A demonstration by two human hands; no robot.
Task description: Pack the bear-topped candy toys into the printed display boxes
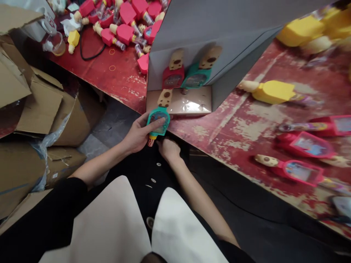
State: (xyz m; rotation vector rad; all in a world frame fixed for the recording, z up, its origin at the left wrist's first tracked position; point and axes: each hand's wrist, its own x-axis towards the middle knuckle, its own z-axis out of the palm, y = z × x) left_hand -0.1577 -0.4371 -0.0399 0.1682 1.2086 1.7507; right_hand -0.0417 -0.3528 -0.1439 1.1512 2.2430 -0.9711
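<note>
My left hand point(141, 133) is closed around a teal paddle-shaped toy point(165, 126), its thumb lying across the clear window. The toy's spotted tan handle point(165, 98) points up, and a small red-and-white patterned tube with a yellow collar point(151, 141) sticks out below. My right hand point(170, 149) is curled low at my lap, just right of the toy, under the table edge. Whatever its fingers grip is hidden. Behind the toy, a box point(189, 25) with grey walls holds a red toy point(173, 77) and a teal toy point(196, 78) of similar shape, both leaning upright.
Many red toys with clear tubes point(127, 34) are heaped on the worn red table point(93, 71) at the back left. To the right lie a yellow toy point(276, 91) and several red ones point(303, 171). Open cardboard boxes point(41, 106) crowd the floor at left.
</note>
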